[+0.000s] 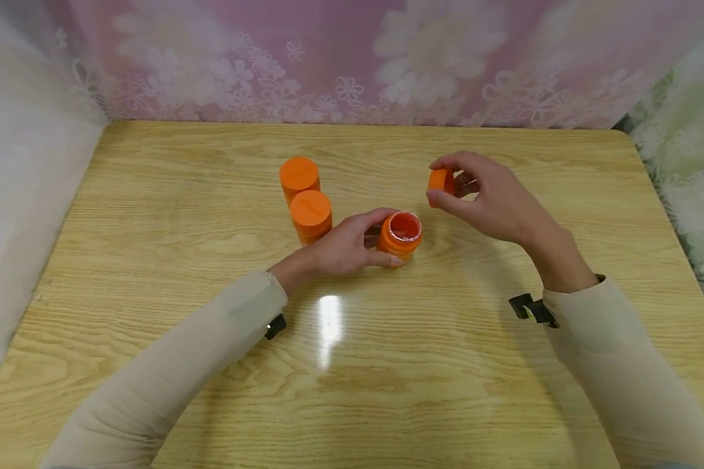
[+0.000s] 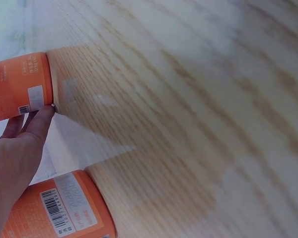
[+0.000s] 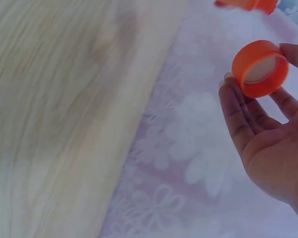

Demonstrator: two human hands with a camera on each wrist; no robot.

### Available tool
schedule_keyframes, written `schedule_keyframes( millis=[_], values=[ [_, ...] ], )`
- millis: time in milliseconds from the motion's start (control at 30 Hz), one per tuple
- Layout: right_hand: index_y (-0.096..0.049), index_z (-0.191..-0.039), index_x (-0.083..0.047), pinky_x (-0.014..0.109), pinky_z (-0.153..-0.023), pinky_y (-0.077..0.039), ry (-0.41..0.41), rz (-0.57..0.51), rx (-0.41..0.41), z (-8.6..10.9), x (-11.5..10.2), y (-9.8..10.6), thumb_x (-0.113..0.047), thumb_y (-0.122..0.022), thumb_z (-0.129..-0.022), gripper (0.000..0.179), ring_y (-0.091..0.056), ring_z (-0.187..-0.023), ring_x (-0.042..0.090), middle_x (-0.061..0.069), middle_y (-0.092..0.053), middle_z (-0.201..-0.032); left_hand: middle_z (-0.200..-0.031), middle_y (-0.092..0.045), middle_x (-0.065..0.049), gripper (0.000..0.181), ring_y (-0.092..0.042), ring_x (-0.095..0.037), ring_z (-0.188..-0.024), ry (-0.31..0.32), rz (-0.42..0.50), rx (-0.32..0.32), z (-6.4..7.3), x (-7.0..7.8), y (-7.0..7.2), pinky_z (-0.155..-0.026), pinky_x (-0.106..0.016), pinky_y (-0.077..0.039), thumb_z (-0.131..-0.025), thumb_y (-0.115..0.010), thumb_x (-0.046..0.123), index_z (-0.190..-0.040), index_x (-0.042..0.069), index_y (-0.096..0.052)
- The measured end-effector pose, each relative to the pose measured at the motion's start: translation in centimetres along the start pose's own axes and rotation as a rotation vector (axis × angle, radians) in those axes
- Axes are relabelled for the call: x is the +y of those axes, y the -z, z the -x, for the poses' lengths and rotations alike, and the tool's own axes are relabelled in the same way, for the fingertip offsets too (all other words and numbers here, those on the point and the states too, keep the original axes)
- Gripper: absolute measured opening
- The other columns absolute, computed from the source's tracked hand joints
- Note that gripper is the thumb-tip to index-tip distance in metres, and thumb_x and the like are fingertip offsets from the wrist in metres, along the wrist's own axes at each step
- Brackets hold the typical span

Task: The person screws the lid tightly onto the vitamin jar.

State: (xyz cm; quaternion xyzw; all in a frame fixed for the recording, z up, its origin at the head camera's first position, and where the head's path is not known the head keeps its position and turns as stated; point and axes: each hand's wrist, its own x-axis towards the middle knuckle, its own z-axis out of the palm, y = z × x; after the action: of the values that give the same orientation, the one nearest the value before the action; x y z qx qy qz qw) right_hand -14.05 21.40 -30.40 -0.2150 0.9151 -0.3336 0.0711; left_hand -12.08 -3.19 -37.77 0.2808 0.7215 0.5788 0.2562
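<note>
An orange jar (image 1: 397, 242) stands uncapped on the table, its round mouth facing up with whitish bits around the rim. My left hand (image 1: 350, 244) grips this jar around its side, thumb in front. In the left wrist view the gripped jar (image 2: 20, 89) shows printed text and a white label. My right hand (image 1: 489, 195) pinches an orange lid (image 1: 440, 187) between thumb and fingers, held up to the right of the jar. The right wrist view shows the hollow inside of the lid (image 3: 260, 69) with a pale liner.
Two capped orange jars (image 1: 311, 210) stand close together just left of my left hand, one behind the other. They share the wood-grain table (image 1: 170, 215). A pink floral curtain (image 1: 340, 58) hangs along its back edge, with pale cloth at both sides.
</note>
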Motion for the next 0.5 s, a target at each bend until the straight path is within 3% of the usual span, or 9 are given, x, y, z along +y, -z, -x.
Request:
schedule_keyframes(
  millis=[167, 500],
  values=[
    [-0.053, -0.118, -0.016, 0.022, -0.082, -0.047, 0.046, -0.108, 0.054, 0.9, -1.7, -0.4, -0.034, -0.07, -0.087, 0.04, -0.06, -0.09, 0.012, -0.007, -0.057, -0.104, -0.132, -0.052, 0.005, 0.064, -0.047, -0.009, -0.121, -0.007, -0.003, -0.005, 0.0, 0.0, 0.1, -0.104, -0.028, -0.036, -0.085, -0.074, 0.016, -0.14, 0.011, -0.042],
    [-0.051, -0.111, -0.005, 0.022, -0.083, -0.049, 0.165, -0.252, 0.093, 1.3, -3.3, -1.4, -0.012, -0.075, -0.083, 0.038, -0.06, -0.093, 0.014, -0.002, -0.059, -0.115, -0.134, -0.05, 0.0, 0.063, -0.045, -0.013, -0.125, -0.007, 0.024, -0.015, 0.0, 0.1, 0.0, -0.106, -0.029, -0.035, -0.086, -0.072, 0.01, -0.141, 0.011, -0.041]
  ],
)
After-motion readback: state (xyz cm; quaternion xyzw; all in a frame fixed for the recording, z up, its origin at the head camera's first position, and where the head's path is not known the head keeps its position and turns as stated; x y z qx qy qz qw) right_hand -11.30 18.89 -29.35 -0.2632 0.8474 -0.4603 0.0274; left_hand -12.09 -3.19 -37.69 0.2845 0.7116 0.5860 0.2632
